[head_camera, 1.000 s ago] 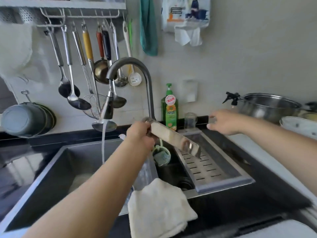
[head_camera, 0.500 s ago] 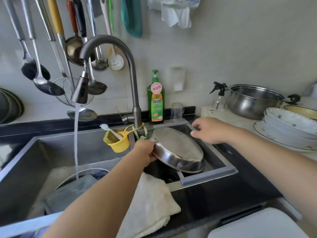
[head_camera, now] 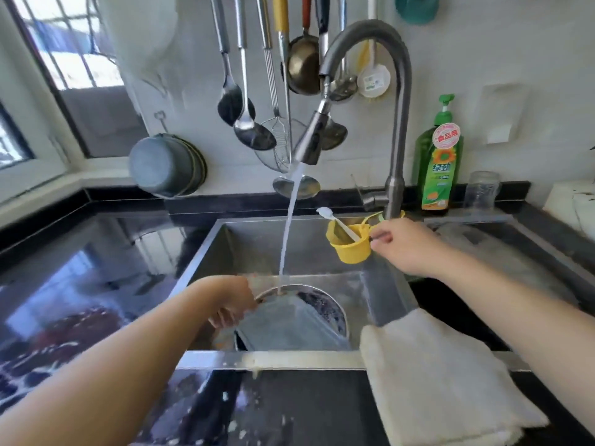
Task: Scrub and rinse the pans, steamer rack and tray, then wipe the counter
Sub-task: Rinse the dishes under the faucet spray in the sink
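Hands: left [head_camera: 232, 304] grips one pan [head_camera: 325, 309]; right [head_camera: 404, 246] touches one yellow cup [head_camera: 349, 243].

Home kitchen, steel sink [head_camera: 206, 252], running faucet [head_camera: 399, 91], hanging ladles [head_camera: 244, 123], dish soap [head_camera: 438, 162]

Daylit window [head_camera: 64, 59] left, white wall [head_camera: 515, 59], black countertop [head_camera: 80, 268].

1. You are looking at a faucet [head_camera: 398, 101] pouring a stream of water [head_camera: 288, 226] down into the basin.
2. Ladles and spoons [head_camera: 244, 101] are hanging on the wall behind it.
3. A green soap bottle [head_camera: 438, 162] is standing beside a clear glass jar [head_camera: 482, 189].
4. A yellow cup [head_camera: 349, 244] holding a white spoon [head_camera: 336, 222] is hanging by the faucet base.
5. A white cloth [head_camera: 441, 381] is draping over the front edge.
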### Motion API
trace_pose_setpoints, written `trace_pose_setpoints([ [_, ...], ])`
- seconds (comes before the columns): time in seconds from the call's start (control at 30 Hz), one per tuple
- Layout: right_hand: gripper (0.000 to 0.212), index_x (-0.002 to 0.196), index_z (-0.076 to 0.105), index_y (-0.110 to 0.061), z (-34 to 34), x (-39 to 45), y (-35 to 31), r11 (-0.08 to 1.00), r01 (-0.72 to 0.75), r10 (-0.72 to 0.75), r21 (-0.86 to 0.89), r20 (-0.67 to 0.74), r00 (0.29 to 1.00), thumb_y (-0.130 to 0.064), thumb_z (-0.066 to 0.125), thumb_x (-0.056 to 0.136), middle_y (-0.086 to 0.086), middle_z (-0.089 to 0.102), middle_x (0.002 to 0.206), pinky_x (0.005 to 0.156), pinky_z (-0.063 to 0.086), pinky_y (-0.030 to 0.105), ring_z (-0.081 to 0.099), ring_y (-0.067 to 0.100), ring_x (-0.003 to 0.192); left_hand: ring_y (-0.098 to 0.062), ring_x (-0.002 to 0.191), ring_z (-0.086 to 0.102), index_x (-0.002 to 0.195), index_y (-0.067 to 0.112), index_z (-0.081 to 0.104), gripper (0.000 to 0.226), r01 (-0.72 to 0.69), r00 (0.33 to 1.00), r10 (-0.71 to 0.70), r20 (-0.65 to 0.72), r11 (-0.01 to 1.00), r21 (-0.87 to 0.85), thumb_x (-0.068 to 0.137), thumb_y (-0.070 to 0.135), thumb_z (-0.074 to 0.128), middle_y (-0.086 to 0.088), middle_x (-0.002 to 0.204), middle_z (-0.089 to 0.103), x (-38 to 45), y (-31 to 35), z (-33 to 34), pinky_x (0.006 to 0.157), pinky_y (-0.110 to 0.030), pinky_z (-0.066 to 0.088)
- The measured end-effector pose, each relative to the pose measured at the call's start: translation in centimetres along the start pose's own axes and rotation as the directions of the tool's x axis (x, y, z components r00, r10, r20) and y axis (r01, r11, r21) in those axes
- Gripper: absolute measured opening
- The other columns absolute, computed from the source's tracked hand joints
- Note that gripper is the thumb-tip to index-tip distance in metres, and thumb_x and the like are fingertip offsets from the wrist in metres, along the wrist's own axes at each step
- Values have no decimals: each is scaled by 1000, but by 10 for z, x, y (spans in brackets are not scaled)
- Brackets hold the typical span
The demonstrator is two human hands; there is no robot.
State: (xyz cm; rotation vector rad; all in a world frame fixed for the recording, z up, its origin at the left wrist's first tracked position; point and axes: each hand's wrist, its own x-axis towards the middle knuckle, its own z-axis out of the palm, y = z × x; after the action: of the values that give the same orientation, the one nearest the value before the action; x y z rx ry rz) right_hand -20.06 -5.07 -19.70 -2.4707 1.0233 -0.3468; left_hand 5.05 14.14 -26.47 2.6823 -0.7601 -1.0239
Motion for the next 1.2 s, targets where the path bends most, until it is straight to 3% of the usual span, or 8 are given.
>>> trace_pose_setpoints([
  [0.2, 40, 138, 57, -19, 17, 51, -47, 984, 71, -45, 164, -156, 987, -21, 54, 99, 1, 66, 129, 98, 48, 35, 60, 25, 116, -39, 107, 64, 141, -5, 44, 54, 226, 967, -218, 134, 973, -43, 99, 29, 53, -25, 131, 57, 75, -46, 16, 100, -50, 54],
  [0.33, 64, 153, 35, -22, -12, 89, -91, 851, 165, -36, 499, -258, 966, -30, 65, 96, -4, 53, 138, 99, 44, 32, 54, 16, 123, -45, 121, 58, 153, -4, 23, 58, 295, 951, -254, 179, 916, -270, 108, 26, 46, -30, 141, 46, 105, -38, 37, 98, -48, 54],
  [0.5, 32, 116, 58, -19, -9, 133, -130, 615, 218, 0, 758, -276, 961, -35, 72, 91, 0, 68, 105, 87, 53, 34, 66, 13, 94, -38, 95, 71, 107, 1, 59, 15, 232, 972, -198, 127, 896, -379, 95, 8, 53, -25, 113, 68, 128, -51, 44, 74, -43, 62],
  [0.7, 19, 89, 60, -20, -22, 137, -141, 625, 371, 135, 687, -563, 816, -38, 57, 94, 5, 72, 96, 85, 58, 43, 68, 23, 89, -23, 53, 53, 90, 1, 60, 13, 217, 975, -206, 78, 844, -490, 97, 2, 49, -19, 78, 62, 123, -56, 37, 48, -28, 46],
  [0.8, 18, 88, 64, -22, -23, 127, -132, 690, 303, 102, 658, -503, 858, -36, 57, 96, -1, 75, 90, 72, 53, 32, 69, 16, 84, -22, 48, 58, 87, 4, 62, 17, 154, 982, -188, 8, 777, -610, 95, -1, 48, -14, 69, 64, 122, -50, 28, 43, -24, 48],
  [0.93, 21, 92, 70, -17, -2, 101, -110, 727, 158, 116, 668, -346, 931, -37, 66, 87, 3, 73, 93, 70, 55, 34, 69, 21, 86, -33, 68, 69, 96, -4, 62, 22, 65, 995, -100, 1, 636, -769, 99, -8, 40, -20, 83, 69, 90, -32, 10, 51, -46, 61],
  [1.03, 24, 90, 71, -12, 26, 91, -98, 658, 14, 154, 753, -153, 976, -31, 73, 76, 15, 75, 102, 85, 60, 50, 72, 33, 98, -35, 69, 66, 92, -3, 57, 23, -114, 989, -1, -147, 623, -774, 97, -14, 37, -20, 77, 65, 67, -22, -10, 73, -60, 60],
  [1.2, 19, 110, 65, -4, 42, 93, -107, 528, -159, 49, 834, 157, 986, -11, 67, 93, 17, 75, 109, 65, 61, 39, 75, 30, 95, -32, 85, 60, 86, 17, 54, 21, -330, 923, 8, -384, 528, -782, 99, 0, 51, -15, 93, 58, 51, -25, -26, 82, -57, 58],
])
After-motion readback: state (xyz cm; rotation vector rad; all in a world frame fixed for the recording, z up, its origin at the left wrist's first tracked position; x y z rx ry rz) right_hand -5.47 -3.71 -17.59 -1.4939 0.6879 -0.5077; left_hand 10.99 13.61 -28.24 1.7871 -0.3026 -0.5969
